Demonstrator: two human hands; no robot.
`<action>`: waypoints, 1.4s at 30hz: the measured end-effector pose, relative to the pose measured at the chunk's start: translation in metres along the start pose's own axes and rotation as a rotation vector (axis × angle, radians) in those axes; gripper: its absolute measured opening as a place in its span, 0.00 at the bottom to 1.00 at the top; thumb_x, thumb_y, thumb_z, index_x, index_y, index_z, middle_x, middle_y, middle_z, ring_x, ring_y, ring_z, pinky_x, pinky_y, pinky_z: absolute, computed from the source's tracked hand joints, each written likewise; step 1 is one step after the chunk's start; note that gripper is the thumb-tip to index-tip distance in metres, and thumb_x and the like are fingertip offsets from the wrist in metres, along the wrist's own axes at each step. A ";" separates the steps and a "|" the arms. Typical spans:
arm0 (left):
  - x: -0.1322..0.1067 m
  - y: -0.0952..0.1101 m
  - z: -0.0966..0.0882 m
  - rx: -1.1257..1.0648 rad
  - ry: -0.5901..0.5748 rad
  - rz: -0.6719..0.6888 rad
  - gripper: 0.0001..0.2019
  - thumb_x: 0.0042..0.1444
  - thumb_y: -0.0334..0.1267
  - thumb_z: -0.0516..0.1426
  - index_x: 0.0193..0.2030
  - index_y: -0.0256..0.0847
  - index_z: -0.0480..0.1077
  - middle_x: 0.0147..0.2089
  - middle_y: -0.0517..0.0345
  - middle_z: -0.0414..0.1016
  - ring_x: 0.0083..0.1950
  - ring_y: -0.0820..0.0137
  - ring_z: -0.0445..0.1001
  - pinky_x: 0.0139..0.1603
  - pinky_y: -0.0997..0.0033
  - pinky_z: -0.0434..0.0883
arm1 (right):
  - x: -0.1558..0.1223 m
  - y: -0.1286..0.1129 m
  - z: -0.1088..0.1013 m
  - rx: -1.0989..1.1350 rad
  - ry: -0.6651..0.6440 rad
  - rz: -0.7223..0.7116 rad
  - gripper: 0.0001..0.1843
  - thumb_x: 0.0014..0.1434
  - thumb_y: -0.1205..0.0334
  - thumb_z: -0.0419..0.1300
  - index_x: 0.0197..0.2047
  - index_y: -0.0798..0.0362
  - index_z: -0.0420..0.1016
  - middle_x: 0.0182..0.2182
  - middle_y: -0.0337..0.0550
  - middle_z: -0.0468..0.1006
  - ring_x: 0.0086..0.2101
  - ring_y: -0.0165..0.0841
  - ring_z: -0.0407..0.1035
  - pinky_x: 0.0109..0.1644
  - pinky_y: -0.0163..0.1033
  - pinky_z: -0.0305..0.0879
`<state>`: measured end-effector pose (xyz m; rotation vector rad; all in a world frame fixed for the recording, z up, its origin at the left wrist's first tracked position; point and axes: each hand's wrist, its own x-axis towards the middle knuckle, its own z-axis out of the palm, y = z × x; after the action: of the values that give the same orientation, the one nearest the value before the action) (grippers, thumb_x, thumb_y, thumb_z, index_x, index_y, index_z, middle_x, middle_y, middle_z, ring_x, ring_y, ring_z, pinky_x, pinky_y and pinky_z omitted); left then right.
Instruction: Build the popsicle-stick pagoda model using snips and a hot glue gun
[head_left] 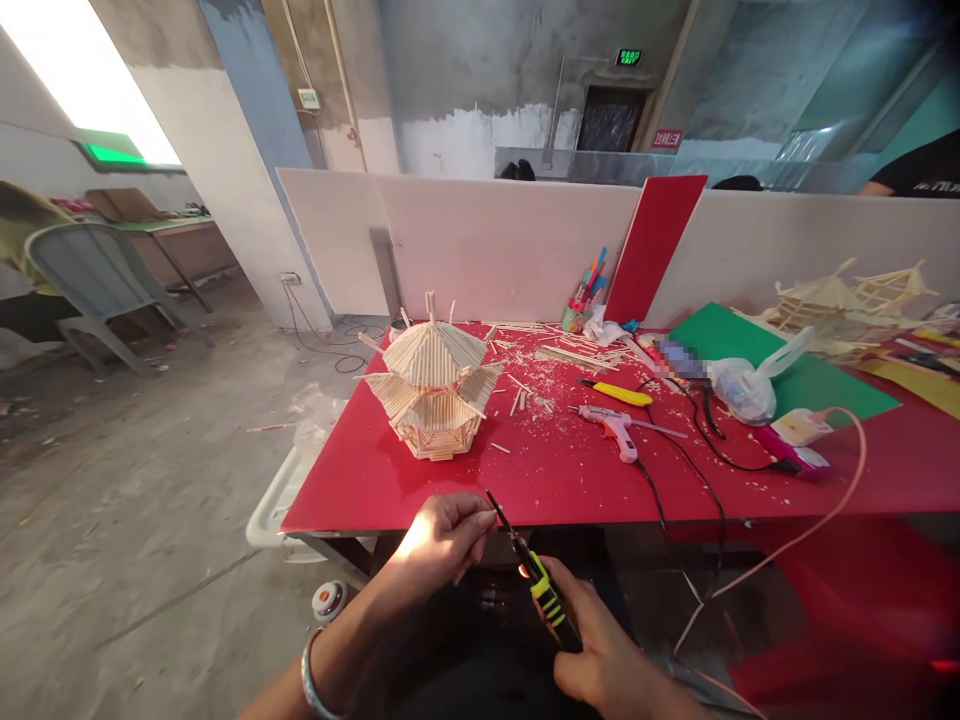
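My right hand [589, 630] is wrapped round a slim hand tool [546, 595] with a black and yellow-green handle and a narrow dark tip; its exact kind does not show. The tool tilts up and left, above my lap and the table's front edge. Beside its tip, my left hand [450, 535] has thumb and fingers pinched together; what lies between them is too small to tell. On the red table [352, 490] ahead stands a small pagoda model [435, 385] built of thin wooden sticks, with two tiers of roof.
A pink glue gun [611, 425], a yellow utility knife [615, 391] and trailing cables lie at the right. Loose sticks [585, 358] and shavings litter the tabletop. Farther right are a plastic bag [742, 388], a power strip [795, 450] and more stick models [817, 300]. A white partition [495, 245] stands behind.
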<state>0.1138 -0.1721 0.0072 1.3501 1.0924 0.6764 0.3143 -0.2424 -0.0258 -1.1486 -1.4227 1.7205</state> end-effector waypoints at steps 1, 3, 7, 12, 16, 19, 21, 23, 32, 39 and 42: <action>0.000 0.000 0.000 -0.017 -0.004 0.003 0.19 0.55 0.53 0.55 0.23 0.41 0.62 0.16 0.68 0.61 0.13 0.81 0.54 0.15 0.78 0.49 | -0.001 0.000 0.000 0.031 -0.007 0.027 0.40 0.31 0.69 0.51 0.53 0.50 0.69 0.41 0.40 0.73 0.41 0.35 0.65 0.47 0.38 0.62; 0.000 0.000 0.001 -0.043 -0.004 0.004 0.19 0.54 0.53 0.56 0.22 0.41 0.63 0.16 0.68 0.61 0.13 0.81 0.54 0.15 0.78 0.49 | -0.003 0.003 0.000 0.095 -0.009 0.077 0.39 0.30 0.70 0.52 0.51 0.48 0.71 0.39 0.38 0.71 0.40 0.34 0.64 0.45 0.36 0.60; 0.002 -0.007 0.001 -0.078 0.002 -0.003 0.19 0.53 0.53 0.58 0.23 0.39 0.65 0.16 0.67 0.62 0.13 0.81 0.54 0.15 0.78 0.49 | -0.006 0.010 -0.003 0.263 -0.060 0.194 0.38 0.28 0.72 0.53 0.49 0.47 0.71 0.35 0.34 0.68 0.34 0.29 0.61 0.37 0.33 0.56; 0.005 -0.017 0.000 -0.199 0.024 -0.036 0.20 0.51 0.55 0.60 0.26 0.38 0.69 0.20 0.61 0.71 0.14 0.79 0.62 0.15 0.78 0.53 | -0.003 -0.002 -0.014 0.030 0.038 0.075 0.40 0.34 0.71 0.53 0.55 0.48 0.68 0.34 0.34 0.69 0.34 0.29 0.63 0.38 0.33 0.58; 0.006 -0.019 -0.002 -0.220 0.093 0.015 0.19 0.50 0.54 0.63 0.29 0.36 0.72 0.21 0.61 0.71 0.17 0.79 0.61 0.17 0.78 0.54 | 0.000 -0.011 -0.025 -0.382 0.126 0.036 0.41 0.38 0.73 0.52 0.59 0.50 0.67 0.47 0.43 0.75 0.46 0.37 0.69 0.54 0.41 0.62; 0.007 -0.020 -0.002 -0.209 0.133 0.048 0.19 0.49 0.53 0.64 0.29 0.36 0.73 0.19 0.64 0.66 0.17 0.81 0.57 0.18 0.78 0.52 | -0.002 -0.006 -0.032 -0.702 0.283 0.101 0.43 0.37 0.74 0.54 0.61 0.51 0.66 0.52 0.49 0.74 0.54 0.44 0.67 0.61 0.47 0.59; 0.008 -0.021 -0.001 -0.224 0.144 0.058 0.18 0.49 0.52 0.64 0.27 0.36 0.72 0.19 0.65 0.65 0.18 0.80 0.57 0.19 0.78 0.52 | -0.004 -0.003 -0.033 -0.710 0.289 0.087 0.44 0.38 0.74 0.54 0.63 0.50 0.64 0.52 0.48 0.75 0.52 0.42 0.69 0.60 0.45 0.61; 0.009 -0.021 0.001 -0.243 0.142 0.063 0.19 0.49 0.52 0.64 0.25 0.36 0.70 0.20 0.64 0.64 0.19 0.80 0.58 0.20 0.78 0.53 | -0.005 -0.005 -0.031 -0.628 0.245 0.033 0.45 0.40 0.75 0.53 0.65 0.48 0.61 0.51 0.46 0.75 0.49 0.37 0.71 0.58 0.42 0.64; 0.009 -0.016 -0.001 -0.170 0.054 0.070 0.19 0.52 0.53 0.62 0.29 0.36 0.73 0.21 0.64 0.62 0.22 0.78 0.58 0.22 0.77 0.54 | 0.006 -0.017 -0.021 -0.645 0.209 -0.134 0.48 0.40 0.78 0.53 0.66 0.46 0.58 0.57 0.45 0.71 0.52 0.38 0.69 0.59 0.41 0.63; 0.010 -0.012 -0.005 -0.089 0.063 0.105 0.18 0.52 0.53 0.61 0.26 0.37 0.74 0.24 0.62 0.65 0.23 0.78 0.58 0.21 0.77 0.53 | 0.005 -0.016 -0.018 -0.558 0.152 -0.079 0.35 0.43 0.77 0.51 0.55 0.50 0.71 0.44 0.43 0.79 0.41 0.35 0.74 0.48 0.37 0.68; 0.009 -0.011 -0.002 -0.134 0.081 0.090 0.19 0.51 0.53 0.62 0.25 0.37 0.72 0.21 0.64 0.61 0.22 0.78 0.58 0.21 0.77 0.53 | 0.008 -0.014 -0.021 -0.541 0.153 -0.062 0.29 0.46 0.76 0.51 0.51 0.51 0.74 0.39 0.42 0.80 0.39 0.34 0.74 0.45 0.36 0.67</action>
<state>0.1131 -0.1651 -0.0052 1.2716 1.0363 0.8619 0.3290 -0.2233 -0.0152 -1.4576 -1.8615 1.2015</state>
